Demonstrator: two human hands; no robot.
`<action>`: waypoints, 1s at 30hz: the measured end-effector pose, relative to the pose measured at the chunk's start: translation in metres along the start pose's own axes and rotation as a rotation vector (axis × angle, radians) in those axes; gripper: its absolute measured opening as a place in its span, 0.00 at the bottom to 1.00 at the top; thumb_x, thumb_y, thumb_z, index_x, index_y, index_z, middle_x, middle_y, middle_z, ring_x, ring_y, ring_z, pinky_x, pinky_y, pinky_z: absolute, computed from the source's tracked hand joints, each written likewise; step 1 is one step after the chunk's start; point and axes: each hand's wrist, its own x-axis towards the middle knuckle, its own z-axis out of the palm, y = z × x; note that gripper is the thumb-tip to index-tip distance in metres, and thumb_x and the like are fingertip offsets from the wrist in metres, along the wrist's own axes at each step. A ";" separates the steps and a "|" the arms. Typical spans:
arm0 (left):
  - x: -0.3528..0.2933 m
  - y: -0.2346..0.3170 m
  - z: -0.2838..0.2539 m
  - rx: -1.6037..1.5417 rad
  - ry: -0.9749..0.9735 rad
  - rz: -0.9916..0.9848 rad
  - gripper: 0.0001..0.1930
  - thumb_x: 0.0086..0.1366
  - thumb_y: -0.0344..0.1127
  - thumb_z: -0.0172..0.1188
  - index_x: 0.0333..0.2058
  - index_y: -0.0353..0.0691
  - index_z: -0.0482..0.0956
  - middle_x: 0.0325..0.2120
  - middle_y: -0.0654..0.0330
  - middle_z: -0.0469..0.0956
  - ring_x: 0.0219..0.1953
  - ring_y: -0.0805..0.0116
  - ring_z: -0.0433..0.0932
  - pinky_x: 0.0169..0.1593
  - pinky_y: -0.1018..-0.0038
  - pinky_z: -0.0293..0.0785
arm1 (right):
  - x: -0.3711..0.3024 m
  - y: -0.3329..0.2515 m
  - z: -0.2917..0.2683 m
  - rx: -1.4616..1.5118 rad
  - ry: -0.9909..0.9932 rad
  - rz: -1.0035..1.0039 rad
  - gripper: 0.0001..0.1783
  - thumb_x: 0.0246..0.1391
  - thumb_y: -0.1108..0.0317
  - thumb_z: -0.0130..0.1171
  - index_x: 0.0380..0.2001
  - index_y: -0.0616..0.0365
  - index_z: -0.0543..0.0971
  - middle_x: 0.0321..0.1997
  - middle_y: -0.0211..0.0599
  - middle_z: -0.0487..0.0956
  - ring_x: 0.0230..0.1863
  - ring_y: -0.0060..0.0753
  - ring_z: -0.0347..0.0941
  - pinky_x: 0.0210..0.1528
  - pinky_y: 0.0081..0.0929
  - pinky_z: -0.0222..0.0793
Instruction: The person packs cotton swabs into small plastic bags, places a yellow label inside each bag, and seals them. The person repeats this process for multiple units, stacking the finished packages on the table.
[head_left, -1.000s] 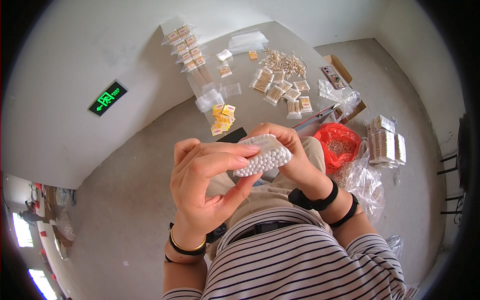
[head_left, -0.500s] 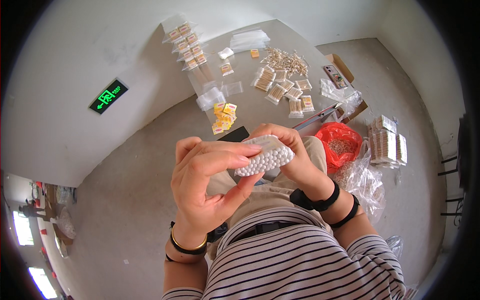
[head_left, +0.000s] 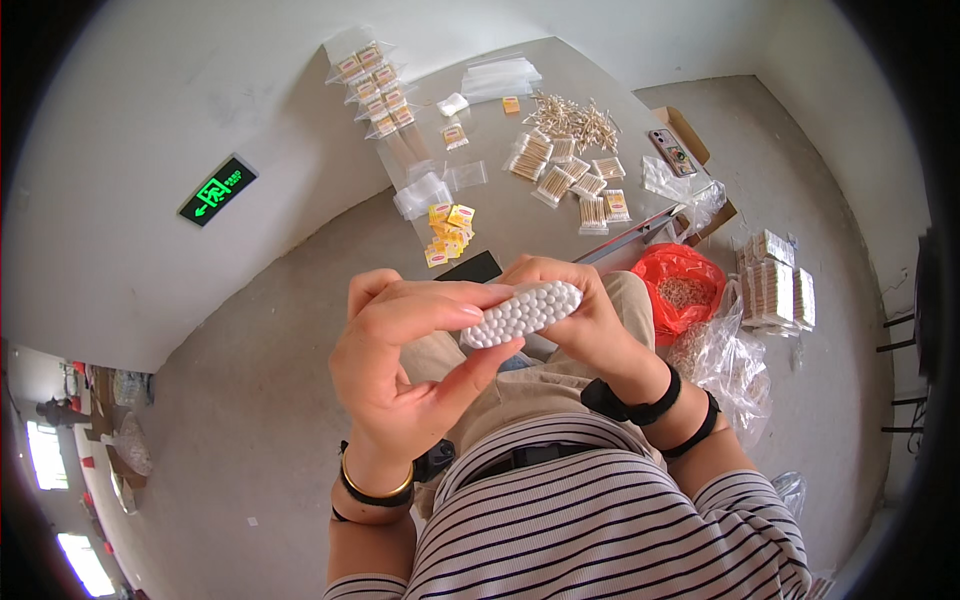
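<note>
A bundle of cotton swabs [head_left: 524, 312] is held up over my lap, its white cotton tips turned toward me. My left hand [head_left: 405, 345] pinches its left end between thumb and fingers. Around the right end, my right hand [head_left: 565, 290] is closed on the same bundle. Its sticks are hidden behind the tips and my fingers. Beyond my hands on the table, a pile of yellow cards [head_left: 449, 236] lies near the front left edge. Several small packs of swabs [head_left: 565, 178] sit beside a heap of loose cotton swabs [head_left: 575, 122].
Clear bags with cards [head_left: 376, 92] line the table's far left edge, near flat plastic bags [head_left: 498, 78]. A phone [head_left: 671, 152] lies at the right edge. On the right are a red bag [head_left: 678, 290] of swabs, a clear bag [head_left: 725, 370] and stacked swab packs [head_left: 770, 285].
The bundle has tilted so its tips now face me and the wrapper's top side no longer shows. Both hands keep hold of it, the left having shifted slightly left.
</note>
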 end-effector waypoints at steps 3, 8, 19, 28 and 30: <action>-0.002 -0.006 -0.003 -0.022 0.017 -0.019 0.19 0.55 0.29 0.78 0.42 0.43 0.78 0.39 0.58 0.89 0.36 0.72 0.83 0.45 0.73 0.65 | -0.003 -0.003 0.002 0.016 0.001 0.024 0.09 0.60 0.78 0.62 0.44 0.64 0.83 0.46 0.33 0.83 0.49 0.23 0.77 0.56 0.26 0.71; -0.003 -0.011 -0.005 -0.055 0.032 -0.081 0.16 0.59 0.27 0.75 0.42 0.38 0.79 0.38 0.53 0.88 0.39 0.68 0.80 0.45 0.75 0.69 | -0.008 -0.008 0.011 0.011 0.028 0.065 0.13 0.59 0.78 0.62 0.47 0.65 0.83 0.47 0.35 0.84 0.51 0.24 0.78 0.57 0.27 0.71; 0.003 -0.016 -0.003 -0.141 0.065 -0.177 0.11 0.61 0.25 0.67 0.43 0.37 0.82 0.41 0.58 0.86 0.40 0.70 0.81 0.44 0.77 0.71 | -0.008 -0.017 0.015 -0.123 0.015 0.051 0.12 0.61 0.75 0.63 0.48 0.64 0.84 0.47 0.37 0.85 0.49 0.25 0.79 0.55 0.27 0.72; 0.003 -0.024 -0.003 -0.270 0.112 -0.369 0.10 0.64 0.29 0.67 0.44 0.37 0.80 0.39 0.63 0.84 0.38 0.79 0.78 0.42 0.78 0.69 | -0.009 -0.026 0.020 -0.086 0.058 0.119 0.08 0.63 0.72 0.63 0.43 0.64 0.83 0.39 0.29 0.82 0.43 0.19 0.75 0.49 0.21 0.70; 0.003 -0.026 -0.002 -0.291 0.118 -0.391 0.10 0.64 0.29 0.68 0.43 0.38 0.79 0.39 0.63 0.84 0.38 0.80 0.78 0.41 0.79 0.68 | -0.009 -0.026 0.019 -0.069 0.062 0.123 0.08 0.63 0.72 0.63 0.43 0.64 0.83 0.39 0.29 0.82 0.43 0.19 0.76 0.49 0.21 0.70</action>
